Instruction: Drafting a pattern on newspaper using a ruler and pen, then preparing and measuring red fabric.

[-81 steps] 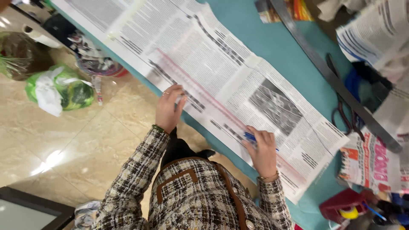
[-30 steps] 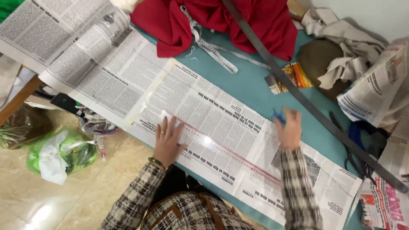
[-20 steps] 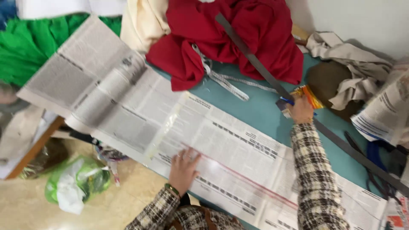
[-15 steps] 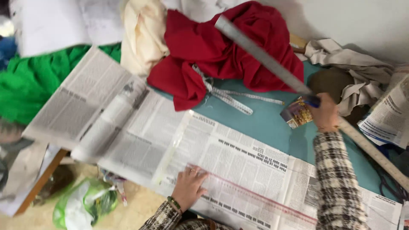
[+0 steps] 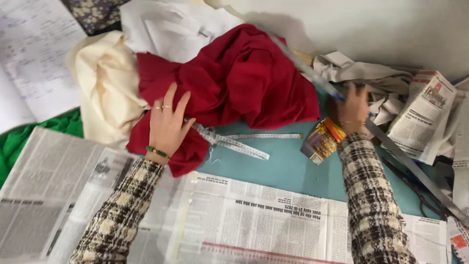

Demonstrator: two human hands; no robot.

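Note:
My left hand (image 5: 167, 122) lies flat on a heap of red cloth (image 5: 244, 83) with its fingers spread and holds nothing. A white measuring tape (image 5: 239, 144) runs out from under the cloth just right of that hand. My right hand (image 5: 352, 108) is blurred. It rests on a long grey metal ruler (image 5: 415, 168) that slants across the teal table (image 5: 288, 168), and it is closed on a blue pen (image 5: 339, 98). A large newspaper sheet (image 5: 244, 220) lies spread along the near edge under both forearms.
Cream cloth (image 5: 102, 93) and white cloth (image 5: 171, 29) are piled at the back, green cloth (image 5: 19, 139) at the left. A colourful packet (image 5: 322, 142) lies by my right wrist. Grey rags (image 5: 361, 73), a folded newspaper (image 5: 425, 117) and dark scissors (image 5: 420, 188) crowd the right.
My view has swung up towards the wall. My left hand left the newspaper and went forward onto the red cloth. My right hand went further up the ruler.

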